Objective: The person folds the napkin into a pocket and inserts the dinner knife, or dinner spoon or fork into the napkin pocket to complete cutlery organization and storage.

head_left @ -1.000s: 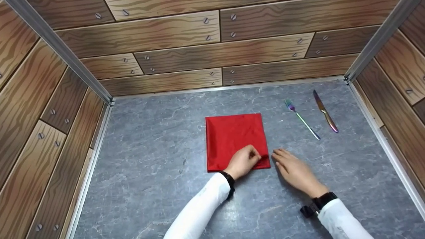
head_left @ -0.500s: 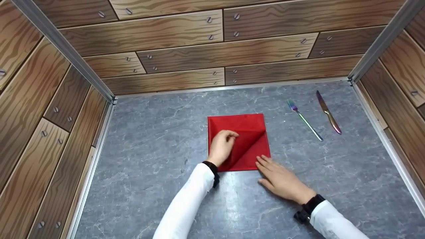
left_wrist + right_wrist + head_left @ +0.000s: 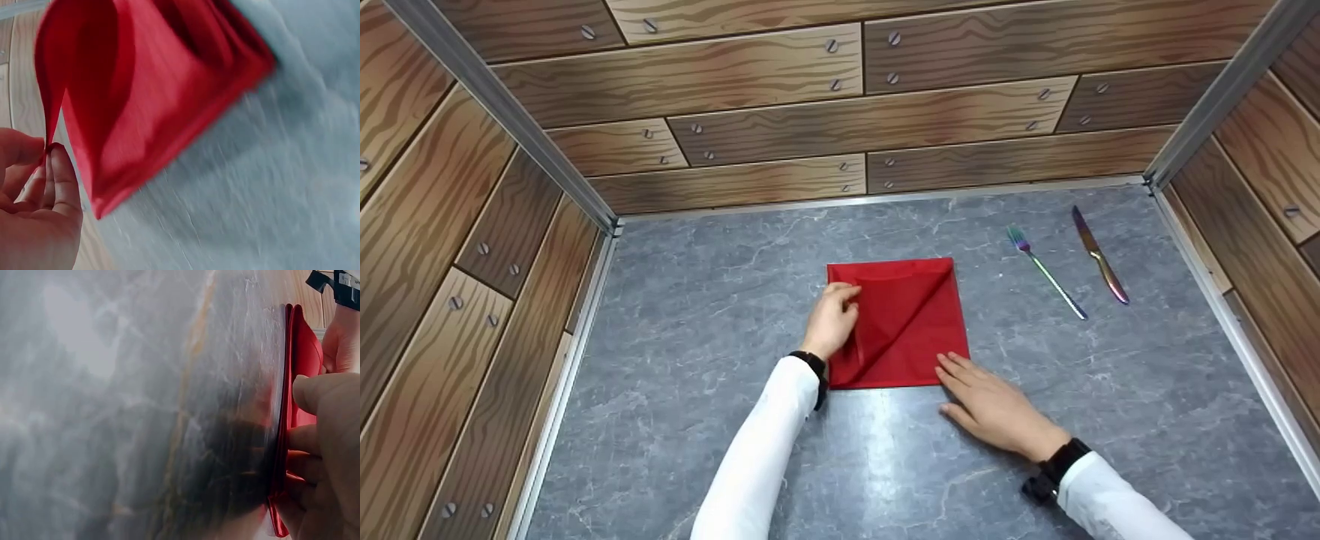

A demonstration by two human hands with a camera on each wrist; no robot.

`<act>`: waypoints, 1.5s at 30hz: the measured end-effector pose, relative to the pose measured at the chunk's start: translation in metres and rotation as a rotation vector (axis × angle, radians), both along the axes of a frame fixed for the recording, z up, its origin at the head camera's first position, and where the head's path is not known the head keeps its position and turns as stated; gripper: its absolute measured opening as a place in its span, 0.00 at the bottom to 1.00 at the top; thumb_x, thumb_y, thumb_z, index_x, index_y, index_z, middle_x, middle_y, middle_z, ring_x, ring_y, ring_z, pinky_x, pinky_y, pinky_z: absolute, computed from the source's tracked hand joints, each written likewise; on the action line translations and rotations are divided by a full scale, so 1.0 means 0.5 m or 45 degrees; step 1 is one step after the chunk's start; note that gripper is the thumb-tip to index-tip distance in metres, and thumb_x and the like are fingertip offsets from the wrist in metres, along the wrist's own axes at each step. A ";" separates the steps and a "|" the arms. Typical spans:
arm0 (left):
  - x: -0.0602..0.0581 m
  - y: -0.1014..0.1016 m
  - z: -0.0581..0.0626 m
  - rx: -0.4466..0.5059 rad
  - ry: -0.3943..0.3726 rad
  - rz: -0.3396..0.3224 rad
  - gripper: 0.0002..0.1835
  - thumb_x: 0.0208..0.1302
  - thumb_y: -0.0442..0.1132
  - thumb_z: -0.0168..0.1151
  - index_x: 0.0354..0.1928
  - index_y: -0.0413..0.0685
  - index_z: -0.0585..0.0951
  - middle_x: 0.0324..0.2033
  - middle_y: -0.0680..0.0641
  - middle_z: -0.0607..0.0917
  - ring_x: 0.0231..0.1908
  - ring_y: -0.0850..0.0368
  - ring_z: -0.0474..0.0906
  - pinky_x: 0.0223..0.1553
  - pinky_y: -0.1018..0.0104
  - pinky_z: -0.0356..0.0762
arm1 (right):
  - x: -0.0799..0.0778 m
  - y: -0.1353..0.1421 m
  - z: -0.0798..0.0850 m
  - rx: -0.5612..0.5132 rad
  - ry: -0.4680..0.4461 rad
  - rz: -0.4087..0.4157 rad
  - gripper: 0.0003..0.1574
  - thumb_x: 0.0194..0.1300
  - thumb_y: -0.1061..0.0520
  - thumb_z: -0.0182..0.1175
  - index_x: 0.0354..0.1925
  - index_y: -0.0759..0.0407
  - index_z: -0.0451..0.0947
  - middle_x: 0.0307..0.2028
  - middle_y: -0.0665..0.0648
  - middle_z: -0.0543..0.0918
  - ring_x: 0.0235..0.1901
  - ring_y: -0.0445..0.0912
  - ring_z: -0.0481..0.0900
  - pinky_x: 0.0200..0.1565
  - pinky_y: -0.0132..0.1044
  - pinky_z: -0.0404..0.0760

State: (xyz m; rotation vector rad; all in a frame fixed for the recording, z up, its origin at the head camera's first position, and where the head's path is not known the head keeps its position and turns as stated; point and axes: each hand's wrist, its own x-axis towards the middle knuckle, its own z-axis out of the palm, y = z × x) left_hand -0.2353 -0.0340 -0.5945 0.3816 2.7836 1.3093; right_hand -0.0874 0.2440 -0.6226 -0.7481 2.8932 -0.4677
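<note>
A red cloth napkin [image 3: 919,337] lies folded in a square on the grey surface, its upper layer lifted and turned back along a diagonal. My left hand [image 3: 831,321] is over the napkin's left edge. In the left wrist view, the thumb and fingers of that hand [image 3: 45,197] pinch a corner of the raised layer, which bows up in a loop. My right hand [image 3: 997,409] rests with extended fingers on the napkin's lower right corner. From the right wrist view, the fingers of this hand [image 3: 329,444] lie against the layered red edge.
A rainbow-coloured fork [image 3: 1046,274] lies right of the napkin, and a matching knife [image 3: 1099,255] lies farther right. Wood-patterned panels [image 3: 765,142] with metal edging enclose the grey marbled surface [image 3: 697,315] at the back and both sides.
My left hand has moved from the napkin's lower right corner up and left, drawing the top layer over diagonally. My right hand has come left onto the lower right corner.
</note>
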 end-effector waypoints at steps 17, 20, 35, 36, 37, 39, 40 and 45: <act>-0.030 -0.034 -0.011 -0.475 0.037 -0.025 0.26 0.71 0.36 0.57 0.70 0.42 0.75 0.70 0.44 0.76 0.69 0.40 0.68 0.69 0.43 0.70 | 0.002 -0.002 -0.002 -0.020 -0.037 -0.003 0.42 0.76 0.39 0.56 0.76 0.59 0.65 0.79 0.57 0.63 0.80 0.55 0.59 0.76 0.55 0.66; -0.033 -0.036 -0.014 -0.489 0.042 -0.032 0.26 0.71 0.36 0.57 0.71 0.42 0.75 0.70 0.42 0.76 0.69 0.39 0.68 0.68 0.44 0.70 | 0.003 -0.002 0.000 -0.019 -0.031 -0.005 0.42 0.76 0.39 0.57 0.76 0.59 0.65 0.79 0.57 0.63 0.80 0.54 0.59 0.76 0.54 0.67; -0.041 -0.039 -0.026 -0.581 0.066 -0.029 0.28 0.72 0.40 0.59 0.72 0.42 0.74 0.70 0.42 0.75 0.70 0.40 0.67 0.73 0.48 0.67 | 0.003 0.003 0.001 -0.021 -0.037 -0.009 0.42 0.76 0.38 0.56 0.76 0.59 0.64 0.79 0.56 0.63 0.80 0.54 0.58 0.76 0.55 0.66; -0.042 -0.038 -0.027 -0.587 0.072 -0.030 0.28 0.72 0.40 0.59 0.72 0.42 0.74 0.70 0.42 0.75 0.69 0.40 0.67 0.73 0.48 0.67 | 0.002 0.003 0.001 -0.019 -0.035 -0.009 0.42 0.75 0.38 0.56 0.76 0.59 0.65 0.79 0.56 0.63 0.80 0.54 0.58 0.76 0.55 0.66; -0.042 -0.038 -0.028 -0.590 0.079 -0.030 0.28 0.72 0.40 0.59 0.72 0.42 0.74 0.70 0.41 0.75 0.69 0.40 0.67 0.73 0.48 0.67 | 0.002 0.004 0.001 -0.018 -0.034 -0.008 0.42 0.75 0.38 0.56 0.76 0.59 0.64 0.79 0.57 0.63 0.80 0.54 0.58 0.76 0.55 0.66; -0.043 -0.039 -0.030 -0.595 0.087 -0.029 0.28 0.71 0.40 0.59 0.72 0.41 0.74 0.70 0.41 0.75 0.69 0.40 0.67 0.73 0.48 0.67 | 0.003 0.004 0.001 -0.017 -0.032 -0.008 0.42 0.75 0.39 0.57 0.76 0.59 0.65 0.79 0.57 0.63 0.80 0.54 0.58 0.76 0.55 0.66; -0.043 -0.039 -0.031 -0.597 0.088 -0.027 0.28 0.71 0.40 0.59 0.72 0.41 0.74 0.70 0.41 0.74 0.70 0.40 0.67 0.73 0.48 0.67 | 0.002 0.003 0.001 -0.017 -0.031 -0.007 0.42 0.75 0.39 0.57 0.76 0.59 0.65 0.79 0.57 0.63 0.80 0.54 0.58 0.76 0.55 0.66; -0.042 -0.039 -0.035 -0.612 0.094 -0.019 0.29 0.71 0.40 0.60 0.72 0.41 0.73 0.70 0.40 0.73 0.70 0.40 0.66 0.72 0.47 0.67 | 0.002 0.002 0.002 -0.017 -0.019 -0.002 0.42 0.75 0.39 0.57 0.76 0.59 0.65 0.78 0.57 0.64 0.79 0.54 0.59 0.75 0.55 0.67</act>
